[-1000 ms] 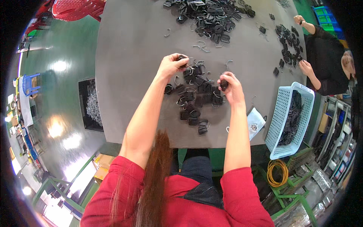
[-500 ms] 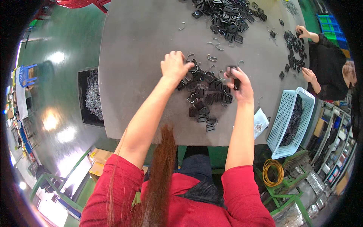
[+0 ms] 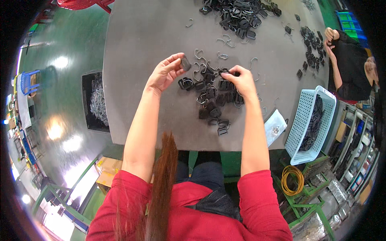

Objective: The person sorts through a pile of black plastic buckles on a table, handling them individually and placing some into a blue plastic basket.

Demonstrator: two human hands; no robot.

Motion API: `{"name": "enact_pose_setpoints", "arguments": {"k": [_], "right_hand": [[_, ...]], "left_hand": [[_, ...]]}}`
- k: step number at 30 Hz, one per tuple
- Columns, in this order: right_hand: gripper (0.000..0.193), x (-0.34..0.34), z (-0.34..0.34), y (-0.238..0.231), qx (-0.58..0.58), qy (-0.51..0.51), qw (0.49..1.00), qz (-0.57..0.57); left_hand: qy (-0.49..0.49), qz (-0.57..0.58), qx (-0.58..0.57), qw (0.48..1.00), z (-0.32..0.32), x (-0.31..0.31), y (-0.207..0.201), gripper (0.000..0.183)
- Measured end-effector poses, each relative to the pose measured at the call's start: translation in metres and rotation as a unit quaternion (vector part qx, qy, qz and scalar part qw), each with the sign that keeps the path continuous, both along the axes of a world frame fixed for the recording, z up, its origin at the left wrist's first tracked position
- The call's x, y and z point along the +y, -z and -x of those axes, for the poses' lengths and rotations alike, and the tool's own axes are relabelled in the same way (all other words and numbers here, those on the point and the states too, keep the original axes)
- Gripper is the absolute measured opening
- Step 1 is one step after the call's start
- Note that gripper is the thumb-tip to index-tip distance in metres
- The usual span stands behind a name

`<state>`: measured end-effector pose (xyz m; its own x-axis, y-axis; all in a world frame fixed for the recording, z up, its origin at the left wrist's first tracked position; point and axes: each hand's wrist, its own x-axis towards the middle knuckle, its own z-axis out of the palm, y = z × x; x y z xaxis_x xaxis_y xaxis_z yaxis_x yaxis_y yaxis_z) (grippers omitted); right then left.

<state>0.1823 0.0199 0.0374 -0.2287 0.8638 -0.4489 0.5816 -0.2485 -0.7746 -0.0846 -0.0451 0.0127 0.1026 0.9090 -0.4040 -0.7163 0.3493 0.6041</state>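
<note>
My left hand [image 3: 166, 72] pinches a small black buckle [image 3: 185, 63] above the table, left of the near pile. My right hand [image 3: 242, 81] is closed at the far edge of that pile, its fingertips down among dark pieces; what they grip is partly hidden. The near pile of black buckles [image 3: 217, 98] lies in front of me, some with bent wire hooks through them. Loose silver wire hooks [image 3: 199, 54] are scattered along its far side.
A larger heap of black buckles [image 3: 241, 18] lies farther off. To the right are a white packet [image 3: 275, 127] and a light blue basket [image 3: 309, 124] of black pieces. Beyond, a co-worker [image 3: 349, 66] handles another pile. Left of the table [image 3: 132, 80] stands a black crate [image 3: 95, 102] of wire hooks.
My left hand has drawn back left from the pile and turned, now showing a buckle. My right hand has moved left, down onto the pile. The co-worker's hands have come together.
</note>
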Motion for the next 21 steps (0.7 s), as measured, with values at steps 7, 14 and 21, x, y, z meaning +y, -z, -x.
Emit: {"name": "enact_pose_setpoints", "arguments": {"k": [7, 14, 21], "right_hand": [[0.019, -0.013, -0.027, -0.038, 0.441, 0.191, 0.858, 0.182], [0.049, -0.034, 0.011, -0.003, -0.319, -0.078, 0.943, -0.049], [0.034, -0.043, -0.013, 0.006, -0.093, 0.029, 0.995, -0.034]], "left_hand": [[-0.018, 0.033, -0.118, 0.992, -0.017, 0.0, 0.002, 0.025], [0.104, -0.037, 0.684, 0.721, -0.089, 0.001, -0.005, 0.032], [0.145, -0.014, 0.759, 0.635, -0.105, 0.001, -0.004, 0.033]]}}
